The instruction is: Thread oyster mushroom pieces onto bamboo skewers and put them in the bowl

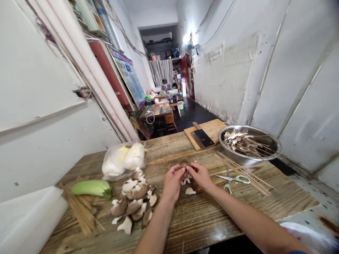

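Over the middle of the wooden table, my left hand (173, 181) and my right hand (200, 175) meet at an oyster mushroom (184, 163). Fingers and thumbs of both hands pinch it from either side. Just beneath lie pale mushroom pieces (186, 180), partly hidden by my hands, and one loose piece (190, 191) nearer me. To the left is a heap of oyster mushrooms (136, 197) with brown caps and white stems. Scissors with light green handles (233, 179) rest, blades apart, right of my right hand, beside several thin wooden skewers (245, 174).
A steel bowl (251, 160) at the right holds skewered mushrooms. Behind it, a cleaver (202, 138) lies on a cutting board (212, 127). At left are bagged white items (124, 160), a green gourd-like vegetable (91, 188), a bundle of skewers (82, 211) and a white roll (31, 215).
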Available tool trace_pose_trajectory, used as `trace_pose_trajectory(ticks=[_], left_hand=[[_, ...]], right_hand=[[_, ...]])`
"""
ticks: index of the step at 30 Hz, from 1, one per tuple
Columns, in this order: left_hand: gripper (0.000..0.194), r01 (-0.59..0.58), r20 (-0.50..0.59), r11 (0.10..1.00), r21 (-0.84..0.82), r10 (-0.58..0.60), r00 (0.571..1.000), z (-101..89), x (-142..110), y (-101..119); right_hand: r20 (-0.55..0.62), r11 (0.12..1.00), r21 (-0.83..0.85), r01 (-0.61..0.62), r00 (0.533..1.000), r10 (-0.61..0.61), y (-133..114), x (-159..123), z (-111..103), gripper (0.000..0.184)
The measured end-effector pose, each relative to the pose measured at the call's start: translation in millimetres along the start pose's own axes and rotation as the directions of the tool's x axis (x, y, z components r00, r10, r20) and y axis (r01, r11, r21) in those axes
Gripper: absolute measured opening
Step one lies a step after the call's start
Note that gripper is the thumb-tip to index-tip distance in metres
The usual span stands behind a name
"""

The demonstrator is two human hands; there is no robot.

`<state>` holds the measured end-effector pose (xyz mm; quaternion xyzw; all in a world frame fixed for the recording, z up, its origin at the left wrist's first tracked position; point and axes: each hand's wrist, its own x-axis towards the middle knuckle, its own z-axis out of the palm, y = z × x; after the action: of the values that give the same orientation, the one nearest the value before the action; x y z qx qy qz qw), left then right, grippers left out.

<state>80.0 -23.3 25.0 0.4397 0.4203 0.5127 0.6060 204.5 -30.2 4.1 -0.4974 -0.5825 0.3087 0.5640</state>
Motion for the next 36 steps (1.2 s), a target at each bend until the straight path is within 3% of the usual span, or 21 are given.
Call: trace_pose_trajectory(ticks=[2, 3, 5, 7, 9, 11, 14, 17, 19, 23, 32, 36], left_hand=[[0.032, -0.240, -0.089, 0.935, 0.263, 0.271, 0.959, -4.2, 1, -5], [0.032, -0.353, -0.103, 0.845, 0.402, 0.425, 0.900, -7.8, 1, -7], [0.032, -0.503, -0.032, 0.624, 0.598, 0.646, 0.763, -15.9, 0, -9], [0.033, -0.581, 0.088, 0.468, 0.665, 0.725, 0.683, -23.1, 0, -10], [0.033, -0.621, 0.166, 0.410, 0.668, 0.731, 0.662, -27.5, 0, -10], [0.031, -0.627, 0.193, 0.433, 0.648, 0.703, 0.684, -28.7, 1, -10], [0.026, -0.587, 0.180, 0.560, 0.585, 0.615, 0.767, -25.5, 0, -10], [0.025, -0.491, 0.096, 0.712, 0.502, 0.519, 0.849, -19.2, -1, -14], [0.026, -0.436, 0.037, 0.779, 0.451, 0.471, 0.881, -15.5, -2, -19], [0.027, -0.393, 0.004, 0.792, 0.467, 0.443, 0.897, -13.8, -2, -24], [0.022, -0.426, 0.186, 0.719, 0.548, 0.392, 0.901, -21.0, 0, -11], [0.020, -0.437, 0.247, 0.698, 0.568, 0.363, 0.899, -21.8, 1, -13]], right_hand=[[-0.053, 0.993, -0.067, 0.096, 0.994, -0.099, 0, 2, -7, 0.021], [-0.074, 0.981, -0.100, 0.163, 0.982, -0.171, 0, 3, -9, 0.021], [-0.083, 0.940, -0.172, 0.295, 0.946, -0.313, -1, 2, -13, 0.023], [-0.062, 0.889, -0.243, 0.387, 0.909, -0.412, -1, 0, -15, 0.025], [-0.021, 0.849, -0.293, 0.439, 0.885, -0.465, -1, -2, -15, 0.027], [0.008, 0.827, -0.321, 0.461, 0.875, -0.485, -1, -4, -14, 0.027], [0.028, 0.828, -0.329, 0.454, 0.881, -0.472, -1, -4, -12, 0.023], [0.051, 0.870, -0.280, 0.407, 0.911, -0.410, -2, -5, -10, 0.022], [0.057, 0.912, -0.242, 0.332, 0.943, -0.328, -2, -5, -8, 0.024], [0.070, 0.950, -0.217, 0.223, 0.975, -0.213, 0, -5, -6, 0.025], [0.206, 0.969, -0.208, 0.135, 0.974, -0.092, -1, 0, -10, 0.021], [0.213, 0.942, -0.302, 0.143, 0.974, -0.079, 2, -1, -10, 0.018]])
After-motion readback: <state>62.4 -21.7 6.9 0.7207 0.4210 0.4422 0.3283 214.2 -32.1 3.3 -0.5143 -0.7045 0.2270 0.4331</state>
